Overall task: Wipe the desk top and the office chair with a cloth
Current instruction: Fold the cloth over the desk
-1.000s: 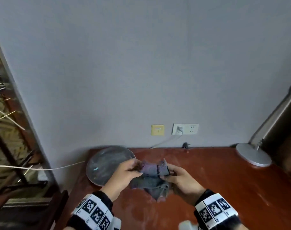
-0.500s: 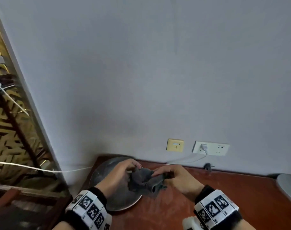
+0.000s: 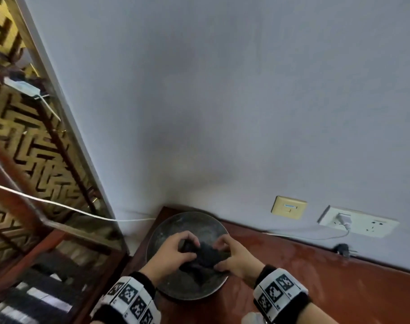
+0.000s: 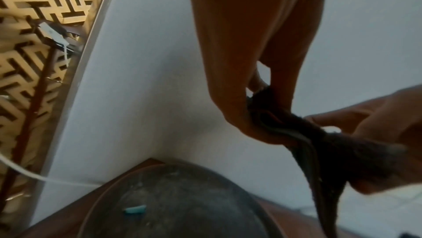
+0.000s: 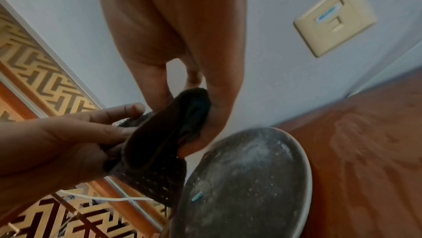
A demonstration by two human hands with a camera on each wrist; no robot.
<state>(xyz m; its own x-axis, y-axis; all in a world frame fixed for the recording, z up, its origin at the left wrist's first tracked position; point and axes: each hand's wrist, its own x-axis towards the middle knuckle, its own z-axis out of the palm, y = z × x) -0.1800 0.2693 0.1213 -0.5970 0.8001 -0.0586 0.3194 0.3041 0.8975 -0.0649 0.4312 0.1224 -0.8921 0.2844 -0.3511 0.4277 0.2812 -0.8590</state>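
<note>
Above round grey basin at desk 9 o'clock corner: dark cloth pinched betw. L hand & R hand, both curled.

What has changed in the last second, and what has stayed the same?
Both hands carried the cloth leftward, from above the bare desk to above the round grey dish. The left hand and right hand still grip it; the dish has not moved.
</note>
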